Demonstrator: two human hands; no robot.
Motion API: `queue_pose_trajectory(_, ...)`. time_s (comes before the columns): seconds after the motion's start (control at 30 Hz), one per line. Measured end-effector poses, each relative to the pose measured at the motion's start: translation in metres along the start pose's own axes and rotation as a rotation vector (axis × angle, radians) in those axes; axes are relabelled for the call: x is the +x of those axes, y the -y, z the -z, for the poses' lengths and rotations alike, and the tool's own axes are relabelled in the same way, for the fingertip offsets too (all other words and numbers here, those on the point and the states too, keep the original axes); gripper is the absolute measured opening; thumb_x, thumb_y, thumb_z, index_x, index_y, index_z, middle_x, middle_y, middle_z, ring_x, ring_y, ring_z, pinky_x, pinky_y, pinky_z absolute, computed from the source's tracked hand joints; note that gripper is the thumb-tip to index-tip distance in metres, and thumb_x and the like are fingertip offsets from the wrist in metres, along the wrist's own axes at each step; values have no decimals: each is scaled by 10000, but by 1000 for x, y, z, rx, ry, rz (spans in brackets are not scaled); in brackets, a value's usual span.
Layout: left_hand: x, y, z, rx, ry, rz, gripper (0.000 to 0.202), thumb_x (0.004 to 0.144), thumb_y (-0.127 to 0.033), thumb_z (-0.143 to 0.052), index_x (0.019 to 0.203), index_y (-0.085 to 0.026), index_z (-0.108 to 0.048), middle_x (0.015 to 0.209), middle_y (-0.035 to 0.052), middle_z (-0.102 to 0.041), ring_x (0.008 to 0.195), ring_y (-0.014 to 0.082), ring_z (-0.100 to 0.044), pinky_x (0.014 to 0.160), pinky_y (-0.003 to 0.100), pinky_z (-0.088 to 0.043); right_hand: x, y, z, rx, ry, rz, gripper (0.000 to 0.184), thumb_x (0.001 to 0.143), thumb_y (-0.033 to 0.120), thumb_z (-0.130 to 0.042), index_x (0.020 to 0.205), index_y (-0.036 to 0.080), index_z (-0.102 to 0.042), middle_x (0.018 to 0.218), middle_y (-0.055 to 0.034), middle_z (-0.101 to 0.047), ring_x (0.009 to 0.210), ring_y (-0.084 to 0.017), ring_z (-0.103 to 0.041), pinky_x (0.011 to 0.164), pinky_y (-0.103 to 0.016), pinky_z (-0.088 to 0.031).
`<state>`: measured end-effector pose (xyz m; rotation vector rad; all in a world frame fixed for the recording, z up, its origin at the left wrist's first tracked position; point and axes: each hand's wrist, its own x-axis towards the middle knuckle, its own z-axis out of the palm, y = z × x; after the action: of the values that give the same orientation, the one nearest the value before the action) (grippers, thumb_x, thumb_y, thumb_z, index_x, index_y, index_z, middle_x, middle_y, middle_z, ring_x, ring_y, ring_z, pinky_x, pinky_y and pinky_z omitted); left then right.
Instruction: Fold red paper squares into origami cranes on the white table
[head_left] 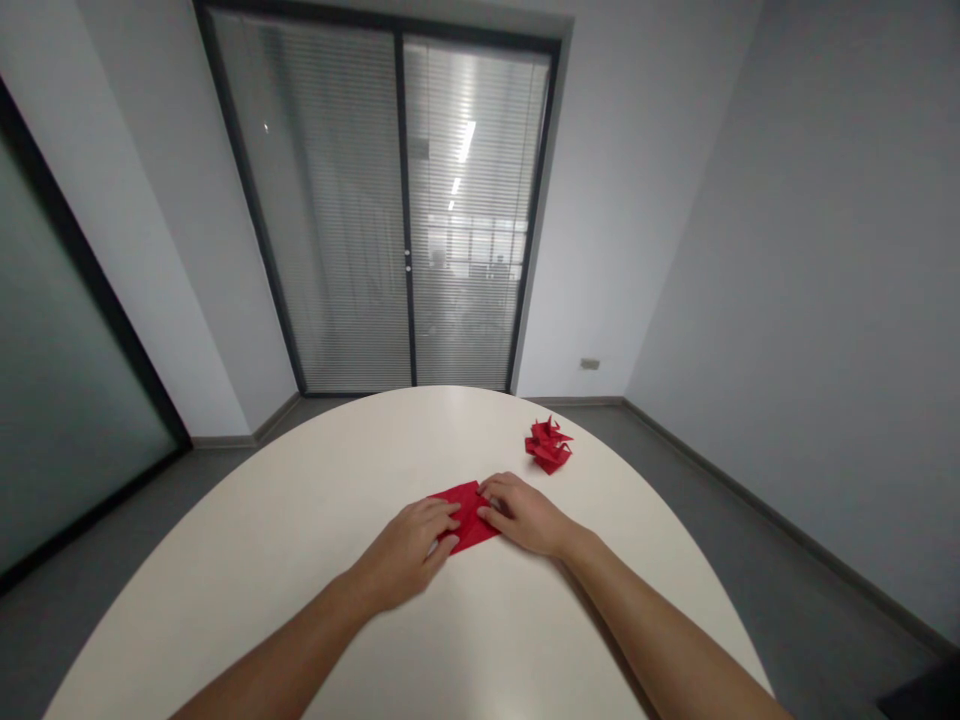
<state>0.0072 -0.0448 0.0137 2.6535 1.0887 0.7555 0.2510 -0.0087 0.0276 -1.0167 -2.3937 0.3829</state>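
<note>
A folded red paper sheet point(466, 512) lies flat on the white round table point(315, 500), in front of me. My left hand point(409, 550) rests on its left edge, fingers laid flat and pressing down on the paper. My right hand point(519, 514) is on the right side of the sheet, its fingers curled with the tips pressing the paper's edge. Both forearms reach in from the bottom of the view. The middle part of the sheet shows between the hands; the rest is hidden under them.
A small pile of folded red paper figures point(547, 446) sits on the table beyond my right hand. The table's curved far edge is close behind it. Glass doors with blinds point(405, 220) stand at the far wall, grey floor around.
</note>
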Motion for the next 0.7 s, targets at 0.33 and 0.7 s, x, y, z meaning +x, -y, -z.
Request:
queue_pose_trajectory(0.33,3,-1,-3,-19,9,-6,362,908,-153,-569,1263,-199,-623,1237,78,-696,1127,232,-634,1023,423,-498,1,-7,-7,-70,-53,-17,45,935,222,-578,908,190,-595,967,-72,-655,925,-216,-574,851,-338,-455)
queue_pose_trajectory(0.7,4,-3,0,39,119,-128,371,963,-303,-543,1323,-259,-619,1384,63,-622,1302,266,-540,1108,489,-419,3,-8,-12,-146,-94,-150,17,930,186,-573,923,196,-585,941,-57,-642,922,-206,-569,836,-329,-439)
